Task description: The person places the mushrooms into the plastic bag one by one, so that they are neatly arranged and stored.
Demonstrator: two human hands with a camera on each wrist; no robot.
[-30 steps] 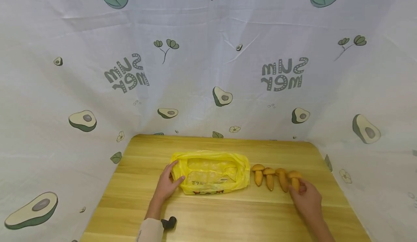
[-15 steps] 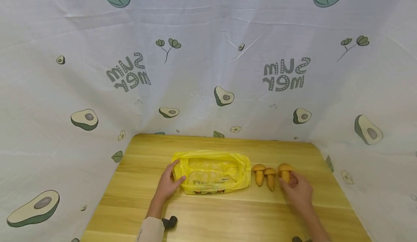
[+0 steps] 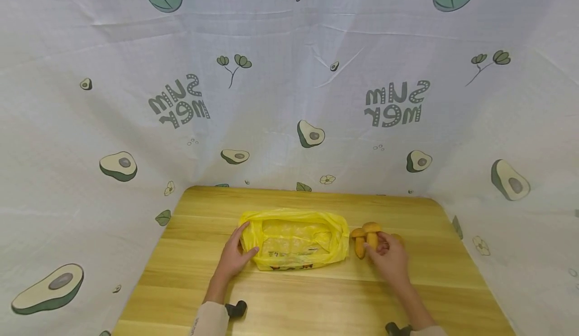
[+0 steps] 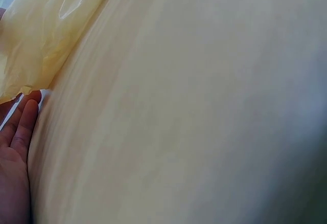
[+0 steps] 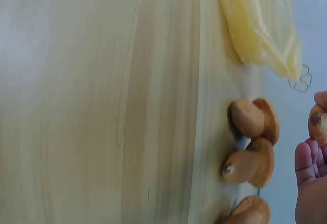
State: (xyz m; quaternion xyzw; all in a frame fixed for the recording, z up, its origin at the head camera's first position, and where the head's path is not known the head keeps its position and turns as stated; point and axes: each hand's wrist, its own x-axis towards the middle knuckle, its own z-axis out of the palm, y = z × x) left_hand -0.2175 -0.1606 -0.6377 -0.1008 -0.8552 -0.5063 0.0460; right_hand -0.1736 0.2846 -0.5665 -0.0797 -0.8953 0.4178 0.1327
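Note:
My left hand (image 3: 234, 258) holds the left end of a yellow plastic bag (image 3: 346, 240), its thumb and index finger spread at the rim. The bag lies with its wide mouth facing up. In the left wrist view, fingers (image 4: 25, 127) lie straight out beside the bag's corner. My right hand (image 3: 392, 260) pinches an orange-brown mushroom (image 3: 372, 235) by the stem, cap away from me. Left of it lies another mushroom (image 3: 359, 243), close to the bag. One more mushroom (image 3: 398, 237) peeks out behind the right hand. The right wrist view shows three mushrooms (image 5: 250, 119) on the table.
The wooden tabletop (image 3: 307, 296) carries the bag and mushrooms. A white cloth (image 3: 271, 100) printed with avocados and leaves hangs behind the table and along both sides. Dark wrist-worn devices (image 3: 236, 309) show at both forearms.
My right hand has moved left with the mushroom it holds, passing over the others towards the bag. The left hand and the bag have stayed in place.

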